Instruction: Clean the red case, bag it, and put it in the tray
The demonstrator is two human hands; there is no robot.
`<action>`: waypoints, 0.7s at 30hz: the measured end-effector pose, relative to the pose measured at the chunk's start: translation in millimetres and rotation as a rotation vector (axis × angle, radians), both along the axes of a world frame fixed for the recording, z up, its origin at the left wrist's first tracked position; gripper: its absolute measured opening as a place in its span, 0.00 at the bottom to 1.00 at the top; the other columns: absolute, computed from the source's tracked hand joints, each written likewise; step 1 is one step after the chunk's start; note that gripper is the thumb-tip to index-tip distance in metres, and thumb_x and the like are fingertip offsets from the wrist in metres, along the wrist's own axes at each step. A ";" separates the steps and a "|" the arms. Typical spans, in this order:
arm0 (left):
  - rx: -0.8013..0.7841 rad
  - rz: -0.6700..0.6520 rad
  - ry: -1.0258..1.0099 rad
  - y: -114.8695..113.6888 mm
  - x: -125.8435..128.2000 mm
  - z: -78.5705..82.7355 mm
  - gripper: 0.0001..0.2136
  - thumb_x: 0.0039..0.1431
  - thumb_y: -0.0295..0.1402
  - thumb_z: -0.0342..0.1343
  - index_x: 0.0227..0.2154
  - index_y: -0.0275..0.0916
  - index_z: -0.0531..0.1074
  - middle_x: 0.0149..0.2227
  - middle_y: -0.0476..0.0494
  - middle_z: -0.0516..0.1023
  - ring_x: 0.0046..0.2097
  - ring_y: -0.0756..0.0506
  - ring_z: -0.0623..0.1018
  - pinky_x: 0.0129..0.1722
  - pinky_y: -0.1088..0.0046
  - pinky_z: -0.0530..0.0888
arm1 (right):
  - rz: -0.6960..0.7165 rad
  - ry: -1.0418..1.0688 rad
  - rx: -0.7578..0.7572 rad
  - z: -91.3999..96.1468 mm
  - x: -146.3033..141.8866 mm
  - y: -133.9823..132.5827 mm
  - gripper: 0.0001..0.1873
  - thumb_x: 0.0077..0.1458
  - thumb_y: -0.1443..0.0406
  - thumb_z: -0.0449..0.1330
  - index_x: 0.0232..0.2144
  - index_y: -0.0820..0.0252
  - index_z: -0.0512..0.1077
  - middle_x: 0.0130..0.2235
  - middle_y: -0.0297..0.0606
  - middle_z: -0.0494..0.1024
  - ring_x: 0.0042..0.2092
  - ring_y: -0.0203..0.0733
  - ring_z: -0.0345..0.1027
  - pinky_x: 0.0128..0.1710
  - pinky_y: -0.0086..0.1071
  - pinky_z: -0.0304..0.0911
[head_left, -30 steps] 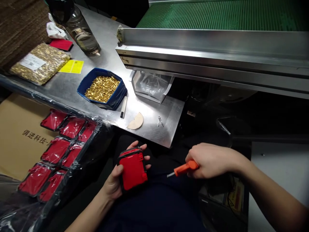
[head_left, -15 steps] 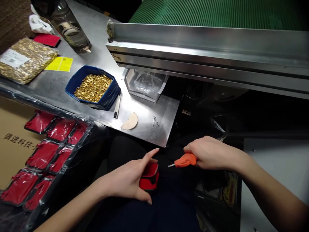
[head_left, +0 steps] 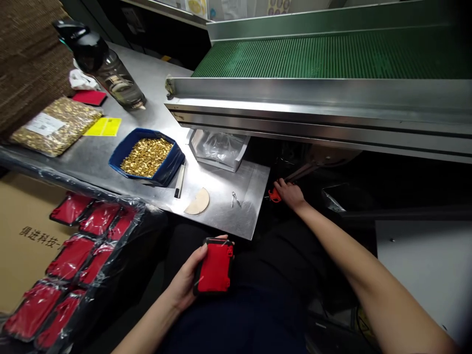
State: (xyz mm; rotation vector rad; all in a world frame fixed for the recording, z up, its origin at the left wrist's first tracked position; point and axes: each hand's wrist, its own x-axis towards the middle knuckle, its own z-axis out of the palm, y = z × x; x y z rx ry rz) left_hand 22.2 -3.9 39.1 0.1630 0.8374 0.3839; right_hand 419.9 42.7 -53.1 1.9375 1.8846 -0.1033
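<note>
My left hand grips a small red and black case over my lap, its red face turned up. My right hand is stretched far forward into the dark space under the conveyor, just past the right edge of the steel table. It is closed around an orange-handled tool, of which only the orange end shows beside the fingers.
On the table stand a blue tray of small brass parts, a bag of brass parts, a dark bottle, a clear plastic bin, a pen-like tool and a tan half-disc. Several wrapped red cases lie at left. A green conveyor runs behind.
My right hand has carried the orange tool from above my lap forward to under the conveyor. My left hand turned the red case face up and drew it back toward me.
</note>
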 end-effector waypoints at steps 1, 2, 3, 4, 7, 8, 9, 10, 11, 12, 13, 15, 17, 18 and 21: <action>0.001 0.005 0.006 -1.3 -2.6 0.8 0.23 0.67 0.42 0.57 0.61 0.38 0.71 0.59 0.32 0.78 0.53 0.36 0.82 0.47 0.62 0.81 | -0.019 -0.002 0.000 -6.1 0.2 2.7 0.21 0.70 0.65 0.51 0.62 0.60 0.63 0.60 0.50 0.69 0.46 0.44 0.71 0.42 0.37 0.68; 0.002 0.008 0.013 -2.7 -5.2 1.3 0.23 0.67 0.42 0.57 0.61 0.38 0.71 0.59 0.31 0.79 0.53 0.36 0.83 0.46 0.63 0.81 | -0.037 0.000 0.000 -10.5 0.1 3.6 0.21 0.70 0.63 0.53 0.63 0.59 0.63 0.61 0.48 0.69 0.46 0.44 0.71 0.43 0.38 0.69; 0.001 0.014 0.019 -4.1 -7.4 1.5 0.23 0.67 0.42 0.57 0.60 0.37 0.71 0.58 0.31 0.80 0.52 0.36 0.83 0.46 0.64 0.81 | -0.052 0.006 0.002 -13.4 -0.4 3.2 0.23 0.69 0.61 0.54 0.63 0.59 0.62 0.61 0.47 0.69 0.47 0.44 0.71 0.44 0.39 0.70; -0.006 0.022 0.024 -5.3 -8.9 1.3 0.23 0.66 0.43 0.57 0.59 0.38 0.72 0.57 0.31 0.80 0.52 0.36 0.83 0.46 0.64 0.81 | -0.067 0.015 0.005 -14.8 -1.1 1.7 0.24 0.69 0.61 0.54 0.64 0.59 0.61 0.61 0.48 0.68 0.48 0.45 0.71 0.45 0.40 0.70; -0.054 0.045 0.039 -6.2 -7.8 -1.4 0.21 0.65 0.45 0.57 0.54 0.38 0.76 0.56 0.32 0.82 0.51 0.35 0.84 0.48 0.63 0.81 | -0.117 0.066 0.011 -10.0 -3.6 -5.7 0.26 0.70 0.65 0.50 0.67 0.62 0.57 0.62 0.54 0.67 0.50 0.48 0.70 0.43 0.38 0.69; -0.072 0.045 0.049 -5.3 -5.8 -2.3 0.20 0.65 0.46 0.57 0.52 0.38 0.77 0.55 0.32 0.82 0.51 0.35 0.84 0.48 0.62 0.80 | -0.143 0.089 0.013 -5.7 -4.2 -8.3 0.27 0.69 0.67 0.48 0.68 0.62 0.57 0.62 0.56 0.67 0.51 0.49 0.70 0.42 0.37 0.69; -0.088 0.040 0.064 -3.9 -3.2 -2.9 0.20 0.65 0.46 0.57 0.50 0.37 0.78 0.55 0.32 0.82 0.50 0.35 0.84 0.48 0.62 0.81 | -0.176 0.112 0.017 0.1 -5.0 -11.0 0.28 0.69 0.69 0.46 0.69 0.62 0.56 0.61 0.58 0.67 0.51 0.51 0.70 0.41 0.37 0.69; -0.097 0.032 0.083 -2.0 -0.2 -3.2 0.20 0.65 0.47 0.57 0.49 0.36 0.78 0.56 0.32 0.82 0.50 0.35 0.84 0.48 0.63 0.81 | -0.216 0.136 0.025 7.3 -6.1 -13.9 0.29 0.68 0.70 0.45 0.69 0.62 0.55 0.62 0.59 0.66 0.52 0.52 0.70 0.40 0.37 0.69; -0.097 0.029 0.105 0.0 3.1 -3.0 0.20 0.65 0.47 0.57 0.49 0.36 0.79 0.56 0.32 0.81 0.50 0.35 0.84 0.48 0.63 0.81 | -0.260 0.161 0.039 15.8 -8.0 -17.3 0.30 0.67 0.71 0.45 0.70 0.62 0.54 0.63 0.61 0.65 0.53 0.54 0.70 0.39 0.37 0.69; -0.093 0.032 0.127 2.1 6.6 -2.4 0.21 0.65 0.47 0.57 0.49 0.35 0.79 0.56 0.32 0.81 0.51 0.35 0.84 0.48 0.63 0.81 | -0.307 0.190 0.056 25.7 -11.3 -21.4 0.31 0.67 0.71 0.45 0.70 0.62 0.52 0.64 0.63 0.63 0.54 0.55 0.69 0.40 0.38 0.69; -0.084 0.041 0.149 4.0 10.2 -1.7 0.21 0.65 0.47 0.57 0.50 0.34 0.79 0.56 0.31 0.81 0.51 0.36 0.84 0.48 0.64 0.81 | -0.356 0.225 0.072 36.6 -16.5 -26.8 0.31 0.67 0.70 0.45 0.71 0.64 0.51 0.65 0.65 0.62 0.54 0.56 0.69 0.40 0.39 0.69; -0.058 0.056 0.188 6.6 17.7 -0.6 0.22 0.65 0.47 0.56 0.50 0.33 0.78 0.55 0.31 0.81 0.52 0.37 0.83 0.49 0.66 0.80 | -0.436 0.333 0.075 60.0 -35.2 -41.8 0.27 0.70 0.66 0.42 0.68 0.67 0.56 0.62 0.66 0.66 0.52 0.54 0.72 0.41 0.39 0.69; -0.005 0.069 0.237 8.0 25.8 -0.6 0.22 0.65 0.47 0.57 0.50 0.34 0.78 0.53 0.33 0.83 0.50 0.38 0.83 0.47 0.67 0.80 | -0.459 0.498 0.012 81.6 -66.0 -62.6 0.26 0.73 0.59 0.39 0.57 0.65 0.70 0.52 0.55 0.77 0.44 0.46 0.76 0.39 0.34 0.69; 0.039 0.069 0.261 8.4 30.2 -1.1 0.22 0.64 0.48 0.58 0.51 0.36 0.77 0.52 0.34 0.83 0.48 0.39 0.83 0.45 0.67 0.80 | -0.447 0.620 -0.054 89.9 -85.3 -74.6 0.28 0.73 0.54 0.39 0.50 0.61 0.75 0.44 0.46 0.81 0.39 0.41 0.77 0.36 0.30 0.69; 0.218 0.025 0.284 9.9 44.5 -3.3 0.22 0.63 0.53 0.57 0.49 0.41 0.75 0.47 0.40 0.83 0.41 0.41 0.82 0.39 0.67 0.78 | -0.499 1.214 -0.337 99.1 -146.8 -109.3 0.31 0.71 0.45 0.40 0.42 0.57 0.76 0.37 0.36 0.84 0.29 0.33 0.77 0.27 0.23 0.66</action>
